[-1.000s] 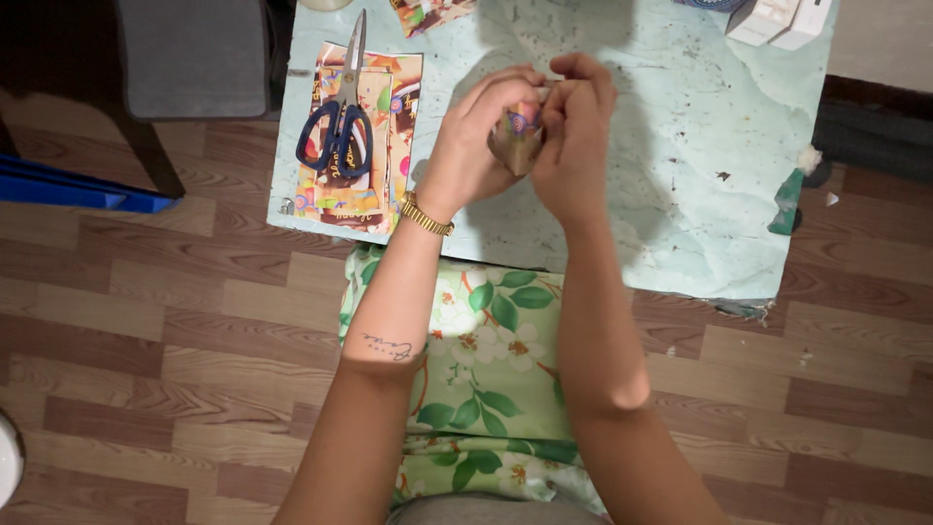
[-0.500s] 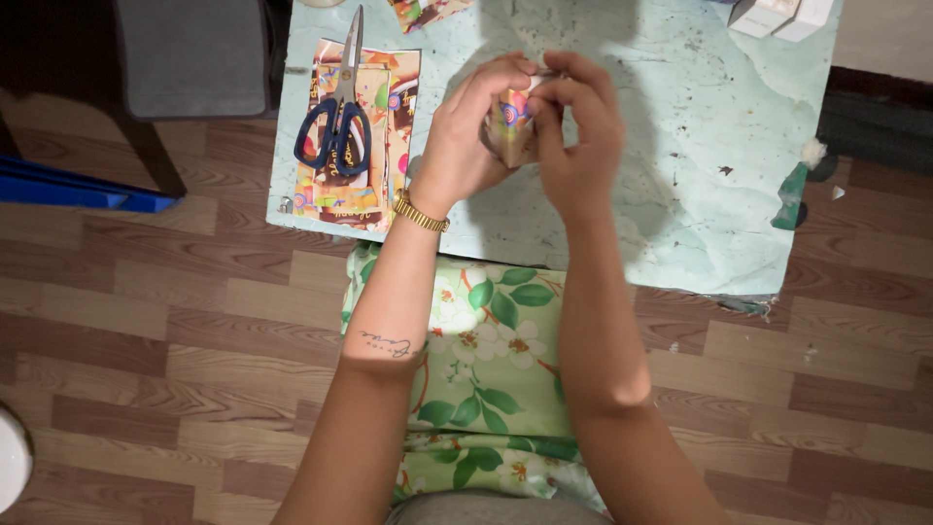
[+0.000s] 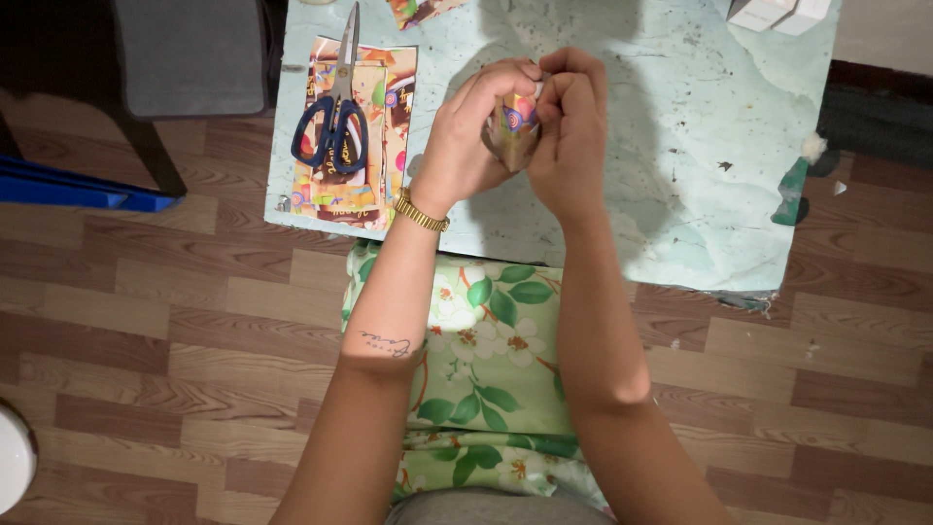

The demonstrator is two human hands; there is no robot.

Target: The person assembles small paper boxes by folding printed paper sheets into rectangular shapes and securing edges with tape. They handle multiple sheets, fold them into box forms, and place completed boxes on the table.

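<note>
Wooden floor planks fill the lower frame, and a pale green table (image 3: pixel 680 194) fills the upper part. At upper centre, the left hand (image 3: pixel 466 146) and the right hand (image 3: pixel 569 136) both pinch a small colourful folded paper piece (image 3: pixel 513 124) between them; its shape is hard to tell. Blue-handled scissors (image 3: pixel 335 117) lie on printed paper sheets (image 3: pixel 374 185) at upper left.
</note>
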